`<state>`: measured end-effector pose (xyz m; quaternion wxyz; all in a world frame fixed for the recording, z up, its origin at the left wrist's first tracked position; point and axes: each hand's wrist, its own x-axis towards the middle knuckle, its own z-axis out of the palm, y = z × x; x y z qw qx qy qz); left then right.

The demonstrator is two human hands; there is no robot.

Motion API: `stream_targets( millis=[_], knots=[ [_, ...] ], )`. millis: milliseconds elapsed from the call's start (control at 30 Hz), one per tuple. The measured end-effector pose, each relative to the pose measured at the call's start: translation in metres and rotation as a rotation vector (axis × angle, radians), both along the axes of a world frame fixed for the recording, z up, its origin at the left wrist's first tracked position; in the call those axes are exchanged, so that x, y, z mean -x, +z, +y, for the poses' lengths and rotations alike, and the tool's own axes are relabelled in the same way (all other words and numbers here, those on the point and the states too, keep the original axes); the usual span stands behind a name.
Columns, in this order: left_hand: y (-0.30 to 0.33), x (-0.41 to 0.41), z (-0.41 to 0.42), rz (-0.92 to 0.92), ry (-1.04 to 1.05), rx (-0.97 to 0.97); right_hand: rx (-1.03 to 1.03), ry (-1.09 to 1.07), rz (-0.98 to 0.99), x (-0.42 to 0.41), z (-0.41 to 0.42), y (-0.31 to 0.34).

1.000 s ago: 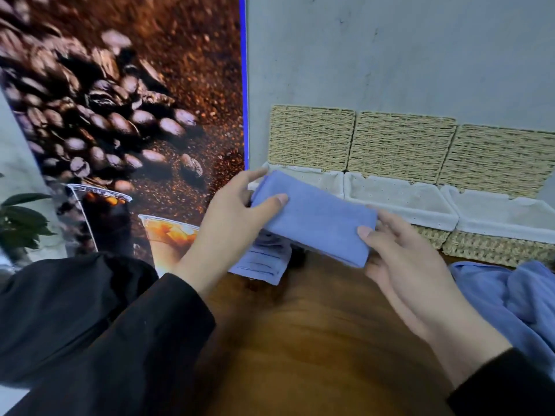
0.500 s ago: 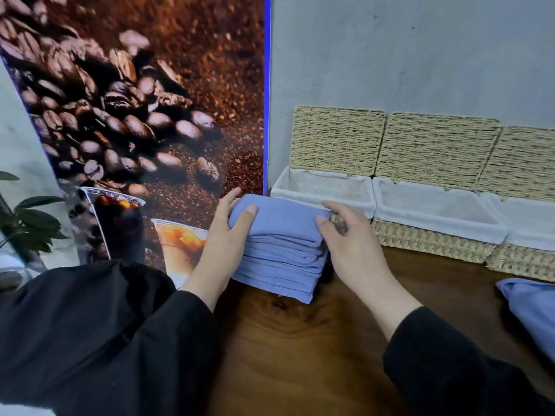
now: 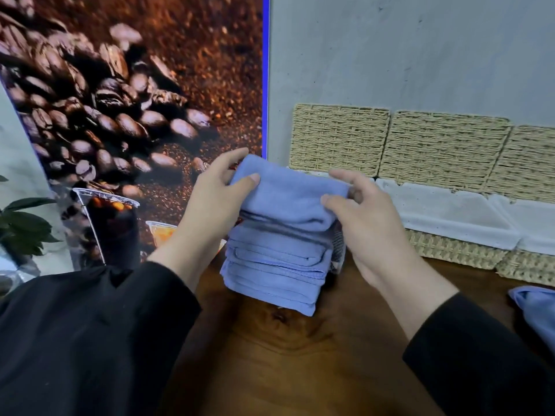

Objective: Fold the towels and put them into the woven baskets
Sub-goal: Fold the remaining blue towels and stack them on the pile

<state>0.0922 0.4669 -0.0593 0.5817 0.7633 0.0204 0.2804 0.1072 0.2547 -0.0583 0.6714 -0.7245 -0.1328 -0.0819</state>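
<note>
While three lined woven baskets (image 3: 444,211) wait apparently unfilled along the wall, a stack of folded blue towels (image 3: 276,259) stands on the bench (image 3: 285,364); left hand (image 3: 210,202) and right hand (image 3: 366,217) pinch the top towel (image 3: 288,196) with curled fingers (image 3: 249,178), one unfolded towel (image 3: 537,307) lying at right

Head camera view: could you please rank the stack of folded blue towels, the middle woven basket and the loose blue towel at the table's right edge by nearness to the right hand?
1. Stack of folded blue towels: touching the right hand, on its left.
2. Middle woven basket: just right.
3. Loose blue towel: far right edge.
</note>
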Motion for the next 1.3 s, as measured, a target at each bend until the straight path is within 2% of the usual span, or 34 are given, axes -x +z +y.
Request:
stream_targets(
  millis=[100,167,300,367,500,567,633,733,833,900,967,1033,1167,1233,1300],
  knots=[
    [0.021,-0.036,0.006,0.104,-0.007,-0.026,-0.104,-0.004,0.126,-0.034,-0.002,0.014],
    [0.021,-0.056,0.005,0.207,-0.036,-0.127,0.007,-0.053,0.154,-0.058,-0.006,0.006],
    [-0.006,-0.081,0.007,0.486,-0.082,-0.392,0.444,-0.105,0.009,-0.074,-0.015,-0.033],
    [-0.016,-0.085,0.011,0.523,-0.087,-0.393,0.587,-0.112,-0.1,-0.075,-0.018,-0.048],
    [-0.01,-0.078,0.011,0.505,-0.052,-0.462,0.52,-0.149,-0.177,-0.077,-0.022,-0.05],
    [-0.001,-0.073,0.004,0.397,0.058,-0.52,0.438,-0.193,-0.199,-0.07,-0.023,-0.038],
    [0.011,-0.063,-0.015,0.164,0.153,-0.523,0.37,-0.222,-0.22,-0.058,-0.024,-0.026],
    [0.029,-0.023,-0.075,-0.206,0.119,-0.401,0.328,-0.233,-0.271,-0.029,-0.034,-0.018],
    [0.019,0.021,-0.146,-0.38,0.042,-0.184,0.377,-0.204,-0.307,0.012,-0.065,-0.027],
    [-0.011,0.04,-0.189,-0.319,-0.042,-0.017,0.463,-0.196,-0.343,0.04,-0.099,-0.042],
    [-0.048,0.052,-0.229,-0.132,-0.171,0.016,0.615,-0.241,-0.365,0.065,-0.141,-0.061],
    [-0.078,0.063,-0.263,0.031,-0.29,-0.087,0.797,-0.355,-0.337,0.086,-0.19,-0.074],
    [-0.097,0.074,-0.306,0.168,-0.471,-0.394,1.107,-0.607,-0.197,0.113,-0.278,-0.087],
    [-0.097,0.078,-0.321,0.187,-0.516,-0.48,1.238,-0.589,0.026,0.121,-0.305,-0.09],
    [-0.098,0.082,-0.331,0.18,-0.534,-0.517,1.267,-0.562,0.095,0.124,-0.316,-0.1]
  ],
)
